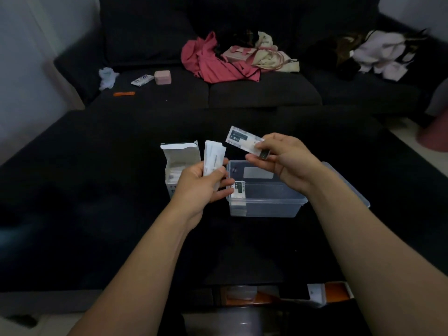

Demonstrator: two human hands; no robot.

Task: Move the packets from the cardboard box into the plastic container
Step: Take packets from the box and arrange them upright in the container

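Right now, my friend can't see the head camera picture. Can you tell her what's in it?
The right hand pinches one packet above a clear plastic container, while the left hand holds a bundle of packets beside an open cardboard box. One packet already in the container.

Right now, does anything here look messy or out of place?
Nothing around the task: the cardboard box stands open and upright, and the plastic container sits level with one packet inside. The only mess lies behind, where crumpled clothes lie heaped on the sofa.

Translucent smooth plastic container (266, 207), white cardboard box (180, 156), glossy printed packets (243, 141), matt dark table (97, 190)
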